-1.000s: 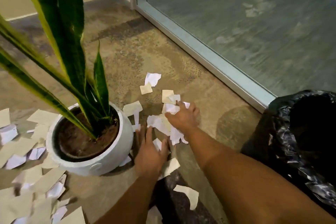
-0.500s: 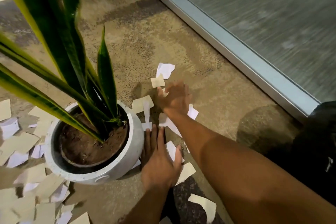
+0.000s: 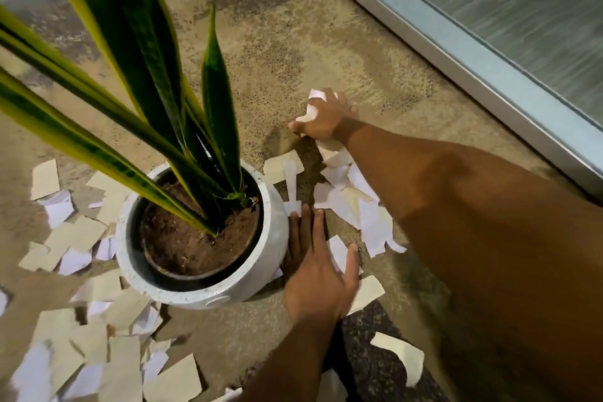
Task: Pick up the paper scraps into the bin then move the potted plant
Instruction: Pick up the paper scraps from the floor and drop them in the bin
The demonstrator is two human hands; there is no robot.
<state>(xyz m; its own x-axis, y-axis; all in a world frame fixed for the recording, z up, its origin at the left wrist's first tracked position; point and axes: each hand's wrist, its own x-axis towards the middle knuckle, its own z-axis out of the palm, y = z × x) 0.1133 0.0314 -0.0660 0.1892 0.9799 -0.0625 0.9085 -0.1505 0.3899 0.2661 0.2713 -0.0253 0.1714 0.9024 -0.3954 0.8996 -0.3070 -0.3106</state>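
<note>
1. Paper scraps [image 3: 346, 202] lay strewn over the carpet [image 3: 326, 52] around the potted plant [image 3: 202, 238]; thin and limp, they would likely gather best raked into a bunch.
2. The right hand [image 3: 326, 121] reached farthest, fingers curled over a white scrap [image 3: 315, 101].
3. The left hand [image 3: 318, 274] lay flat beside the pot, fingers straight.
4. No bin showed.
</note>
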